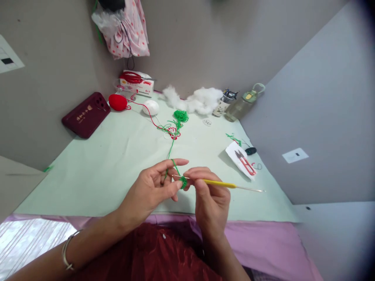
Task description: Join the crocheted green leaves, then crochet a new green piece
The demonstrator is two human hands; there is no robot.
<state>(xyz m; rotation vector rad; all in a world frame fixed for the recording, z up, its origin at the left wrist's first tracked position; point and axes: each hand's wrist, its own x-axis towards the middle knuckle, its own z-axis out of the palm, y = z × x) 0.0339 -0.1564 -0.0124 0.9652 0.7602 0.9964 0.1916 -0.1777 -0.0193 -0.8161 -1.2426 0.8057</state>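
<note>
Above the near edge of the pale green table mat [111, 164], the left hand [152, 187] pinches a small green crocheted yarn piece [183, 182] between thumb and fingers, the forefinger raised with a green yarn strand [172, 148] looped over it. The right hand [209, 195] pinches a yellow-handled metal crochet hook [222, 184], its tip at the piece. The strand runs across the mat to a loose green yarn bundle [181, 115]. Red thread snips [245, 162] lie on white paper near the mat's right edge.

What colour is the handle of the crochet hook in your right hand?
Yellow, with bare metal ends; the crochet hook shows clearly in the head view.
</note>
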